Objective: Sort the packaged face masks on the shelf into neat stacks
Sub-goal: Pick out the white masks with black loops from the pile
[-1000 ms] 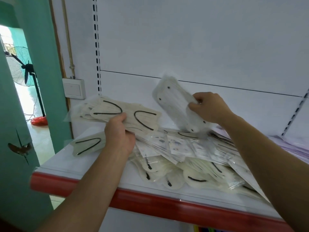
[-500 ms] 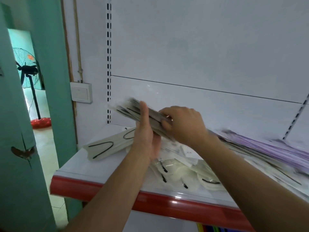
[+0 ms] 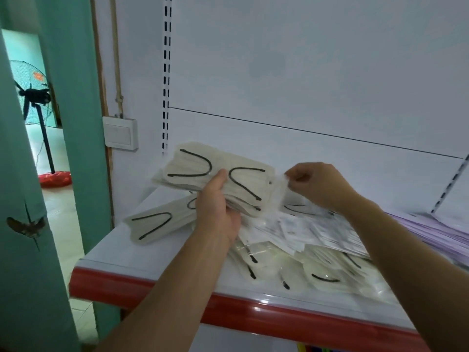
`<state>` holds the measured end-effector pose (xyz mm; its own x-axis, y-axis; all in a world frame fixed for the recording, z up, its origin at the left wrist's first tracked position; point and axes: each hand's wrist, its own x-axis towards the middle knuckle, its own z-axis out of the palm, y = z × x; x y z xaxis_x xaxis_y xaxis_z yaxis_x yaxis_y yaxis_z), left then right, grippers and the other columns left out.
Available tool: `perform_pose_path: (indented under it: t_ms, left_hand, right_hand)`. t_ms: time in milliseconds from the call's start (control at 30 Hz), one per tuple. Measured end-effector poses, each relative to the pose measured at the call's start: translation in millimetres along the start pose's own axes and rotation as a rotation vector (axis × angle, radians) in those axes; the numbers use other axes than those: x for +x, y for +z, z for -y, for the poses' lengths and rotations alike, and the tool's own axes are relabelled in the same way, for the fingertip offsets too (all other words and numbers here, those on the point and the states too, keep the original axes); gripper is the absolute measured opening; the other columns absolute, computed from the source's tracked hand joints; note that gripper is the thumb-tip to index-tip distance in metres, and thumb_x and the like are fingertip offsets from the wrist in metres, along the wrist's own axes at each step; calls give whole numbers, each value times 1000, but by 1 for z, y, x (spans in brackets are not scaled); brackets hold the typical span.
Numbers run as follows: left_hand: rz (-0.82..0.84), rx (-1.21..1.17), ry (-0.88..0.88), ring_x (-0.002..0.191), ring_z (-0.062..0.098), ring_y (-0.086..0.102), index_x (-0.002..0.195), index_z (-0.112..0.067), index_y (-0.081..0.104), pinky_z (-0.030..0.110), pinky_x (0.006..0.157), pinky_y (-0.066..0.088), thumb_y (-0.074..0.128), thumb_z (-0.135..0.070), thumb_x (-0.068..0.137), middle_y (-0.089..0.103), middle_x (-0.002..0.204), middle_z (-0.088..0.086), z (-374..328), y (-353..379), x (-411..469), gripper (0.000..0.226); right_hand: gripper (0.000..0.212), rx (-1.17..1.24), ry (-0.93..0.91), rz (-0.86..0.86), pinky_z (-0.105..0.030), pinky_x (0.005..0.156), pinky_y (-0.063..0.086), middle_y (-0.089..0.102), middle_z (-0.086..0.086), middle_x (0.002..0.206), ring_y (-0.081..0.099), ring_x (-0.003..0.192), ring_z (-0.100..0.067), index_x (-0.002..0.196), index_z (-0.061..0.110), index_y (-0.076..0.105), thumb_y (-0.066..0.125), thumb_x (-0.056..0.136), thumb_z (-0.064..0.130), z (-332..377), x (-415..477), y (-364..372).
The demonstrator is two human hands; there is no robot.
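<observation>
White shelf (image 3: 142, 257) with a red front edge fills the lower half of the frame, backed by a white panel. Big loose pile of masks (image 3: 317, 240) sprawls across its centre and right, packets overlapping at all angles, some lying right at the front edge; flatter purple packets (image 3: 441, 229) lie at far right. Left hand (image 3: 218, 212), centre frame, is closed around a stack of cream masks (image 3: 218, 171) with black ear loops, held up off the shelf, thumb on top, packets fanned and not squared. Right hand (image 3: 319, 184), just right of the stack, pinches the clear end flap of the top packet between fingertips. One single mask (image 3: 154, 224) lies alone at centre left, under the stack. Risks, judged: the slick wrappers could slide out of the fanned stack if the left grip loosens; pulling on the thin flap could skew the top packet instead of aligning it; a forearm brushing the pile could push the front packets off the red edge. Sorting looks early, most packets unsorted.
</observation>
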<state>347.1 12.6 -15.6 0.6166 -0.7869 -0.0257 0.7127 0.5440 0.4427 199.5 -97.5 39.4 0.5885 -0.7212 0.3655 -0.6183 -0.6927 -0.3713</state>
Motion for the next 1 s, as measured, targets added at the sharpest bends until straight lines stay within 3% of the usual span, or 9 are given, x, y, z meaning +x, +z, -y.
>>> perform_pose_path:
  t_ms: [100,200,333,467,533,633,800,900,1000]
  left_hand:
    - [10,9,12,106,30,69,128,-7,63,47,94,55,60,-11,94,71,116,12,0,-1,1,34]
    - [9,21,29,104,28,70,125,-5,64,44,91,56,59,-10,94,72,114,12,0,0,2,31]
    - [0,35,50,103,29,70,121,-5,65,47,94,55,61,-9,93,73,111,13,0,-1,4,29]
    - [2,55,54,98,28,72,119,-5,66,43,85,58,60,-10,93,74,108,12,0,-2,3,27]
    - [6,64,50,98,28,72,117,-5,66,42,83,58,59,-10,94,74,105,13,-1,-3,3,24]
    - [3,67,46,102,30,71,115,-6,67,47,89,56,59,-12,94,74,107,13,-2,-3,5,23]
    - [8,94,64,101,31,70,120,-4,64,48,89,55,58,-13,95,73,110,15,-1,-1,5,27]
    - [40,126,85,97,29,72,117,-5,64,46,86,57,57,-16,97,73,108,15,3,3,2,24]
    - [109,190,87,101,29,71,114,-4,65,44,90,55,55,-34,98,72,111,17,5,11,-4,35]
  right_hand:
    - [27,-269,20,366,-21,89,38,63,11,107,58,105,-12,113,31,68,67,87,35,-14,7,10]
    - [34,-318,-12,465,-26,97,41,63,10,121,57,111,-12,122,29,65,62,90,41,-16,8,14]
    - [25,-360,-54,410,-29,97,45,66,13,116,59,108,-13,114,32,69,58,93,39,-18,9,21]
    - [20,-426,-93,227,-26,72,46,71,8,95,62,90,-18,90,26,72,52,88,28,-27,14,30]
    - [20,-308,-18,104,-27,70,49,71,5,88,63,83,-20,84,22,71,52,86,25,-32,18,22]
    - [15,-2,88,-58,-31,80,53,72,5,89,64,85,-19,80,27,71,58,87,26,-35,21,1]
    - [15,339,70,-329,-25,69,46,71,11,79,61,75,-11,79,29,72,60,86,24,-14,13,-23]
    - [15,378,-53,-331,-26,72,52,71,15,81,65,77,-8,85,30,74,60,88,28,19,2,-19]
    - [17,210,-227,-182,-32,84,53,72,14,99,65,93,-9,98,32,74,59,92,32,46,-9,2]
